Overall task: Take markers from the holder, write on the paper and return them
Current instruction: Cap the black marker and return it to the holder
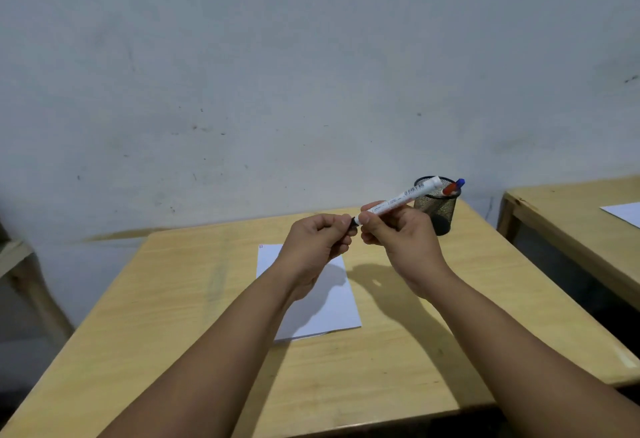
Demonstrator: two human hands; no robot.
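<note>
My right hand [398,233] holds a white marker [405,196] by its barrel, tilted with its back end up to the right. My left hand [318,240] pinches the marker's black cap [355,221] at the lower left end. Both hands hover above a white sheet of paper [332,306] lying on the wooden table [194,299]. A black mesh holder [437,205] stands at the table's far right, just behind my right hand, with a red marker [450,189] and a blue marker [460,182] sticking out of it.
A grey wall rises right behind the table. A second wooden table [571,222] with a sheet of paper [623,212] stands to the right across a narrow gap. Part of another piece of furniture [20,274] shows at the left edge.
</note>
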